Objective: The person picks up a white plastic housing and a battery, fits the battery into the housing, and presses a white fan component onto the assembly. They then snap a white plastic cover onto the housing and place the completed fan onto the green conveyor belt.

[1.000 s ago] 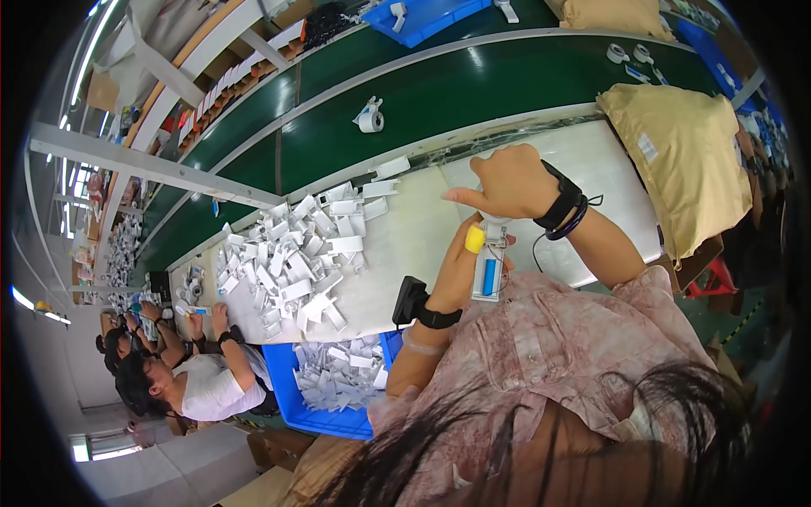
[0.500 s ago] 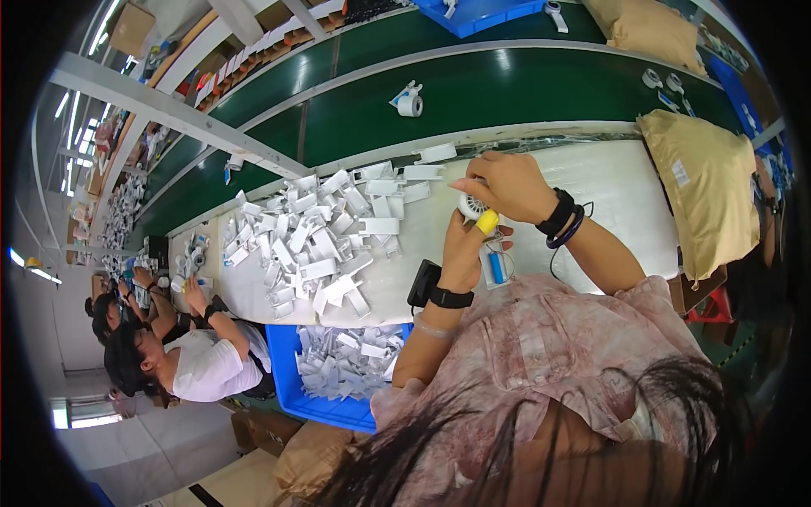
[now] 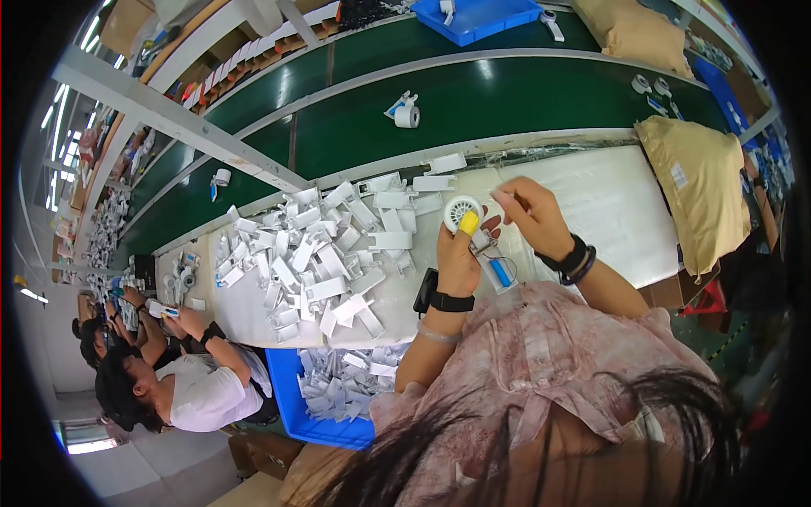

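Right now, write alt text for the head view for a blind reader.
A person's left hand holds a white handheld fan with an exposed blue cylinder, the right hand raised beside it. White plastic casings lie heaped on the workbench to the left, near a blue bin of white parts, with a green conveyor belt beyond.

right hand (image 3: 541, 224): lifted off the fan head (image 3: 457, 209), now just to its right
grille: mostly covered by that hand earlier, now in plain view
handle (image 3: 500, 272): hung nearly straight, now slants down rightward
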A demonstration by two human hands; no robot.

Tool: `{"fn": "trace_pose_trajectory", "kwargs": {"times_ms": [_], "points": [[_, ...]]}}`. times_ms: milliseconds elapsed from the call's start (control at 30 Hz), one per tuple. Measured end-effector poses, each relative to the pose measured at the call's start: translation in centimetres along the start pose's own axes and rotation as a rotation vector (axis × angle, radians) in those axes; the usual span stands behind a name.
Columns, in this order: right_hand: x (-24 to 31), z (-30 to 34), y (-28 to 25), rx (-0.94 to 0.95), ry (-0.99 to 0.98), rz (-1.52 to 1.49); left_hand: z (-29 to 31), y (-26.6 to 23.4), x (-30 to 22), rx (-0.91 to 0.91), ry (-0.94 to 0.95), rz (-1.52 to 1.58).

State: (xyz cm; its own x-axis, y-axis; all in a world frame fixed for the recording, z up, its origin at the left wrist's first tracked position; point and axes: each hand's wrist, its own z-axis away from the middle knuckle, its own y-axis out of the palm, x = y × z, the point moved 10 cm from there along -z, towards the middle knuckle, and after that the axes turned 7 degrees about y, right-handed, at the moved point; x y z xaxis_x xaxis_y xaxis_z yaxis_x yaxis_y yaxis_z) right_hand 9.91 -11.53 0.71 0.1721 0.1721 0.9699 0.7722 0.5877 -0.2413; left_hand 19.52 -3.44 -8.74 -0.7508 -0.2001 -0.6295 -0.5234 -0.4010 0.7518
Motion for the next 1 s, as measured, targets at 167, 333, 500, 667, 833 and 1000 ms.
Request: {"fn": "trace_pose_trajectory", "kwargs": {"times_ms": [167,333,500,667,833,1000], "points": [[-1.9,2.3,1.8,0.137,0.017,0.048,-0.6,-1.3,-1.5,-0.061,0.108,0.000],[-2.1,3.9,4.4,0.336,0.083,-0.047,-0.3,-1.5,-3.1,-0.076,0.250,-0.006],[0.1,4.9,5.4,0.347,-0.167,0.083,0.2,-1.2,-4.1,-0.151,0.358,-0.067],[1.2,6.2,7.2,0.341,-0.393,0.663,0.7,-0.9,-3.8,-0.173,0.381,-0.103],[0.6,5.4,3.1,0.157,-0.252,0.226,0.5,-2.3,-4.4,-0.214,0.349,0.054],[-1.3,4.9,2.0,0.176,-0.228,0.189,0.7,-2.6,-4.9,-0.241,0.389,0.045]]}}
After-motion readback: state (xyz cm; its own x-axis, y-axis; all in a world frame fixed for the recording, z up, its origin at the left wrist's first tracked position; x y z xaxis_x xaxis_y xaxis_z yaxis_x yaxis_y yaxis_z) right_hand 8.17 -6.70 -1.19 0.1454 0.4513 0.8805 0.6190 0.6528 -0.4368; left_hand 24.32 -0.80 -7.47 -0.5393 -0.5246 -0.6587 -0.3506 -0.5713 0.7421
